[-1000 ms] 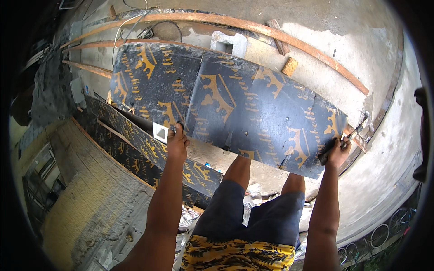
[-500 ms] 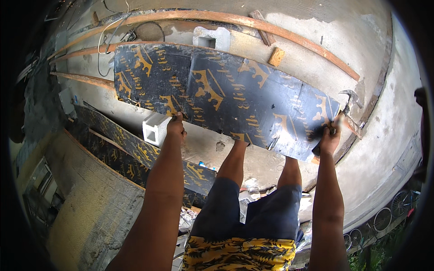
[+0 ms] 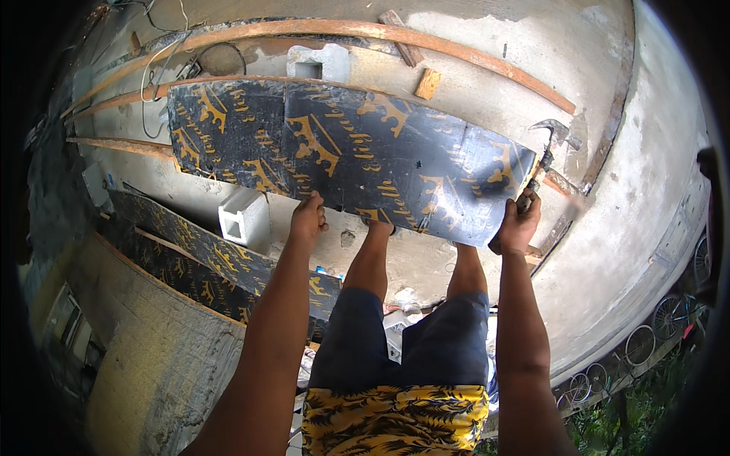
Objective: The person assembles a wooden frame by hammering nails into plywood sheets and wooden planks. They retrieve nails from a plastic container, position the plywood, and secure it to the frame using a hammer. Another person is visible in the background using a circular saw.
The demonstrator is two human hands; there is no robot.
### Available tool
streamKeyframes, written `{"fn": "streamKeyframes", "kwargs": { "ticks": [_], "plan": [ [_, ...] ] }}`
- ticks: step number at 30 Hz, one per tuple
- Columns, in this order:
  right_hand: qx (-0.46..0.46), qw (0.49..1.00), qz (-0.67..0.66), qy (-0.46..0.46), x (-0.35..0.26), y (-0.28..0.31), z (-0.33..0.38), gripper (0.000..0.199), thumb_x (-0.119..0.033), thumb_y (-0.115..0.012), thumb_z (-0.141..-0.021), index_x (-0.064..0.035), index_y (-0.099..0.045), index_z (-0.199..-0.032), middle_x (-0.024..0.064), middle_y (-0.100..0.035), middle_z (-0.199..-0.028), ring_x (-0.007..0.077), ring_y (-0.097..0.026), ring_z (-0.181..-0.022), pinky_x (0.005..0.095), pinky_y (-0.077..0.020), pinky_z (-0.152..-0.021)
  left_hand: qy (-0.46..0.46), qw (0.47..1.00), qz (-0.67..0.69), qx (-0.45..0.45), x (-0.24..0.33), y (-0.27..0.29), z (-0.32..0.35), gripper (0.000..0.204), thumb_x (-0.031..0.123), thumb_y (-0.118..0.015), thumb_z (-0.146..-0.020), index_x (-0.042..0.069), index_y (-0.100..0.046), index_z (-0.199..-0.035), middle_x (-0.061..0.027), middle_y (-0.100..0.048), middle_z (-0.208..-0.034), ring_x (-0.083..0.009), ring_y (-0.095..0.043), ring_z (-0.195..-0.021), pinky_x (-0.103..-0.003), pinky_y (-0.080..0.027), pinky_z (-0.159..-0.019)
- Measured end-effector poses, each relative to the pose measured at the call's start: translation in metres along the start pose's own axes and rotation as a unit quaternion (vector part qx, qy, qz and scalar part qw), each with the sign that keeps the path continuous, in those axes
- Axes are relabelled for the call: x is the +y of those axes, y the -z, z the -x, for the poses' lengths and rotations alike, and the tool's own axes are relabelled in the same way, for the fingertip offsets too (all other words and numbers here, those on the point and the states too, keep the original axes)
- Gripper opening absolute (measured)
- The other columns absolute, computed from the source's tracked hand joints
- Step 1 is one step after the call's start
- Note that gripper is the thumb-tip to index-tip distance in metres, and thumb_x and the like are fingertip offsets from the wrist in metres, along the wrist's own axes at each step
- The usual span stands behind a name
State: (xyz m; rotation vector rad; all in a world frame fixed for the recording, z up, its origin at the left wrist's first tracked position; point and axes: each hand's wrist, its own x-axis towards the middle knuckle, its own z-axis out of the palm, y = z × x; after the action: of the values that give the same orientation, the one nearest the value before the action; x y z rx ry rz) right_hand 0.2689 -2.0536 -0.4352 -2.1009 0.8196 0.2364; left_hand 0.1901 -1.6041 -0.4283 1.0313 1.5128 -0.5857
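A long black plywood panel [image 3: 342, 144] with gold printing lies across in front of me, its right end tilted toward me. My left hand [image 3: 308, 220] is closed at the panel's near edge, left of the middle, fingertips over the rim. At the right end, my right hand [image 3: 520, 220] is wrapped around the dark handle of a claw hammer [image 3: 559, 133]. The hammer's metal head stands beyond the panel's right corner. One of my feet is partly hidden under the near edge.
Hollow concrete blocks stand behind the panel [image 3: 334, 62] and before it [image 3: 245, 216]. Long wooden strips [image 3: 456, 42] run along the far side, near a short wood piece [image 3: 428, 83]. More printed panels [image 3: 205, 243] lie at left. Cables [image 3: 163, 53] trail at far left.
The whole view has shifted, so the panel and blocks sit further left. My left hand has moved rightward along the panel's edge. The hammer head has risen a little past the corner.
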Motion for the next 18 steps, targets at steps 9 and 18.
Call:
{"fn": "streamKeyframes", "kwargs": {
  "ticks": [9, 18],
  "plan": [
    [-0.158, 0.955, -0.239, -0.073, -0.063, 0.069, 0.141, 0.075, 0.011, -0.058, -0.088, -0.0034, -0.025, -0.154, 0.0109, -0.053, -0.121, 0.0143, -0.054, -0.098, 0.0275, -0.0503, -0.083, -0.017, 0.956, -0.044, -0.289, -0.057, -0.104, 0.092, 0.023, 0.016, -0.054, -0.106, 0.004, -0.065, -0.123, -0.0072, -0.067, -0.102, -0.0187, -0.064, -0.089, -0.036, -0.055, -0.081],
    [-0.413, 0.899, -0.044, -0.141, -0.032, 0.116, 0.141, 0.071, 0.001, -0.065, -0.086, -0.0072, -0.034, -0.15, 0.0074, -0.058, -0.088, 0.0135, -0.056, -0.074, 0.0297, -0.0459, -0.066, 0.007, 0.956, -0.016, -0.294, -0.102, -0.157, 0.142, 0.02, 0.012, -0.057, -0.105, 0.004, -0.062, -0.123, -0.0094, -0.067, -0.107, -0.0203, -0.065, -0.095, -0.039, -0.056, -0.085]
  ]
}}
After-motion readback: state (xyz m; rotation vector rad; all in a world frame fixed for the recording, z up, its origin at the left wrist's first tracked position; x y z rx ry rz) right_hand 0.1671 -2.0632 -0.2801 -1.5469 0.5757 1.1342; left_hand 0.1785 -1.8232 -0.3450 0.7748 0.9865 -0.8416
